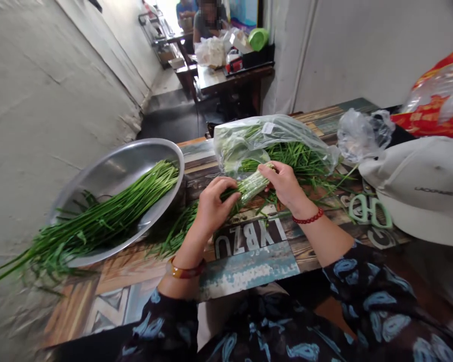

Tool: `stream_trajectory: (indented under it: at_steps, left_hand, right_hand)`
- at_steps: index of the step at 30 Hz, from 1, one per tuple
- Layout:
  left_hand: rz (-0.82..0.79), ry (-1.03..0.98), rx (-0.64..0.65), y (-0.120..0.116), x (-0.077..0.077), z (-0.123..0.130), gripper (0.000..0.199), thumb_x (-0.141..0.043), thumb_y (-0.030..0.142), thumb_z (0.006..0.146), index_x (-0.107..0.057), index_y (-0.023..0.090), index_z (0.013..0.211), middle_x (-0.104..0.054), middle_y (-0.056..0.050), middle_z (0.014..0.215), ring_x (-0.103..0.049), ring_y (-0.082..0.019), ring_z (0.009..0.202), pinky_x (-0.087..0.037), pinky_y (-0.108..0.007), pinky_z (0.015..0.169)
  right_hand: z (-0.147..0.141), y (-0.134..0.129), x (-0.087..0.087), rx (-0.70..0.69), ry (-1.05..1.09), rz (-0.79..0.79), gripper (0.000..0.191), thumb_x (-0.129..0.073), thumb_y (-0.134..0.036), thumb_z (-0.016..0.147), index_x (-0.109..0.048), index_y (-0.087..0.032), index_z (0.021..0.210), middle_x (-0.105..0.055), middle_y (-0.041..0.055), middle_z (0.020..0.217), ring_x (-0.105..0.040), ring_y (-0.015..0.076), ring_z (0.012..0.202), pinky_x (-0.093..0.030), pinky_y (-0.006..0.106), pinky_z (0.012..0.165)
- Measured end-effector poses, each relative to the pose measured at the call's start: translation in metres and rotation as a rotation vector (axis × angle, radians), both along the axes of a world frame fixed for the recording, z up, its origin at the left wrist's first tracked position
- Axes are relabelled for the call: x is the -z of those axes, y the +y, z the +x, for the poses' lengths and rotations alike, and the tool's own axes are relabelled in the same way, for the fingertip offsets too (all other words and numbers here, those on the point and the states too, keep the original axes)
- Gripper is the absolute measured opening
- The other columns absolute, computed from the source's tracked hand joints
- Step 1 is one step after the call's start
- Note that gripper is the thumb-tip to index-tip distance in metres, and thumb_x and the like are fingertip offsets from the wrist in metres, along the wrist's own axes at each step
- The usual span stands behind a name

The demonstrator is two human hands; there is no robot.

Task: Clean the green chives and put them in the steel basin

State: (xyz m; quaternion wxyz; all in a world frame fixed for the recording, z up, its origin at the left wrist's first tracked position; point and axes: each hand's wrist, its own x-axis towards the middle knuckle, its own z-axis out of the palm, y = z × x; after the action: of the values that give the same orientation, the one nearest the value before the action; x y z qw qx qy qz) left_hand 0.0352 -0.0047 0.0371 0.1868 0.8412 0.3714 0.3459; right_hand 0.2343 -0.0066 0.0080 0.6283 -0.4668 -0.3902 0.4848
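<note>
Both hands hold one bunch of green chives [252, 187] over the table. My left hand [214, 205] wraps its fingers round the green stalks, whose leaves trail to the lower left. My right hand [283, 187] grips the pale stem ends, thumb on top. Just behind the hands lies a clear plastic bag [245, 137] with more chives [296, 157] spilling out of it. To the left, a metal bowl [115, 163] carries a pile of long chives [117, 211], their tips hanging over its rim.
Green-handled scissors [370, 210] lie at the right, beside a pale cap [423, 186]. Behind them are a crumpled plastic bag [358, 134] and a red package [438, 118]. A wall borders the left. Farther back, people sit near another table [215, 80].
</note>
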Motion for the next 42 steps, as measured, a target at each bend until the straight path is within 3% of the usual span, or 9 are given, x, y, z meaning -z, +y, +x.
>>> stream_trajectory:
  at_steps: [6,8,11,15,20,25,31,34,42]
  left_hand:
    - [0.174,-0.165,-0.303,0.003,0.006,-0.025,0.008,-0.057,0.021,0.088,-0.058,0.018,0.081,-0.065,-0.004,0.087,-0.062,-0.017,0.087,-0.05,-0.033,0.085]
    - [0.207,-0.129,-0.253,-0.002,0.004,-0.025,0.015,-0.059,0.027,0.089,-0.06,0.018,0.099,-0.065,-0.008,0.105,-0.061,-0.02,0.103,-0.049,-0.036,0.094]
    - [0.149,0.074,-0.051,-0.01,0.005,-0.019,0.058,-0.068,0.04,0.084,-0.047,0.018,0.134,-0.054,-0.015,0.136,-0.051,-0.027,0.128,-0.044,-0.044,0.106]
    - [0.011,0.387,-0.034,-0.01,0.015,-0.016,0.087,-0.077,0.041,0.076,-0.033,0.016,0.147,-0.052,-0.019,0.142,-0.052,-0.034,0.128,-0.043,-0.049,0.105]
    - [-0.134,0.512,-0.12,-0.007,0.018,-0.022,0.06,-0.067,0.035,0.084,-0.046,0.019,0.138,-0.064,-0.012,0.129,-0.064,-0.028,0.114,-0.051,-0.037,0.092]
    - [-0.19,0.658,-0.26,-0.007,0.015,-0.024,0.043,-0.062,0.039,0.085,-0.054,0.024,0.125,-0.073,-0.007,0.108,-0.07,-0.028,0.096,-0.051,-0.033,0.074]
    - [-0.214,0.649,-0.269,-0.004,0.019,-0.024,0.056,-0.066,0.046,0.084,-0.049,0.023,0.132,-0.071,-0.01,0.112,-0.069,-0.029,0.098,-0.049,-0.032,0.075]
    - [-0.204,0.644,-0.252,-0.004,0.02,-0.025,0.056,-0.064,0.05,0.085,-0.05,0.021,0.131,-0.069,-0.011,0.114,-0.068,-0.029,0.099,-0.05,-0.033,0.076]
    - [-0.164,0.642,-0.262,-0.009,0.02,-0.022,0.059,-0.065,0.048,0.085,-0.048,0.023,0.136,-0.064,-0.011,0.118,-0.068,-0.029,0.095,-0.051,-0.034,0.075]
  right_hand:
    - [-0.002,0.002,0.0,0.014,0.073,-0.062,0.05,-0.078,-0.06,0.064,-0.049,-0.019,0.063,-0.043,-0.0086,0.052,-0.036,0.0038,0.04,-0.029,0.016,0.028]
    - [-0.004,0.0,-0.003,0.005,0.082,-0.062,0.05,-0.077,-0.061,0.065,-0.049,-0.02,0.064,-0.042,-0.0089,0.052,-0.036,0.0036,0.04,-0.028,0.015,0.029]
    - [-0.007,-0.005,-0.007,-0.025,0.073,-0.066,0.049,-0.076,-0.061,0.068,-0.048,-0.02,0.066,-0.041,-0.0091,0.052,-0.035,0.0035,0.04,-0.027,0.015,0.029]
    - [-0.01,-0.009,-0.006,-0.052,0.083,-0.073,0.05,-0.076,-0.061,0.07,-0.047,-0.021,0.066,-0.039,-0.0091,0.053,-0.033,0.0035,0.04,-0.025,0.016,0.029]
    - [-0.004,-0.005,0.005,-0.021,-0.038,-0.037,0.047,-0.061,-0.067,0.08,-0.057,-0.021,0.076,-0.051,-0.0046,0.061,-0.046,0.0075,0.048,-0.038,0.018,0.037]
    - [0.002,-0.007,0.005,0.242,-0.596,0.331,0.026,-0.059,-0.045,0.09,-0.069,-0.025,0.104,-0.067,0.0026,0.093,-0.062,0.0146,0.082,-0.053,0.026,0.069]
    - [-0.013,-0.01,0.013,-0.149,-1.031,0.579,0.023,-0.065,-0.032,0.088,-0.068,-0.027,0.11,-0.066,0.0068,0.105,-0.062,0.0235,0.102,-0.051,0.042,0.093]
    - [-0.02,-0.009,0.021,-0.126,-1.083,0.565,0.034,-0.073,-0.038,0.081,-0.066,-0.025,0.111,-0.063,0.0086,0.107,-0.059,0.0267,0.104,-0.05,0.045,0.094]
    - [-0.023,-0.009,0.023,-0.039,-1.016,0.524,0.016,-0.051,-0.025,0.095,-0.062,-0.023,0.084,-0.062,0.0064,0.09,-0.06,0.0204,0.09,-0.049,0.035,0.083]
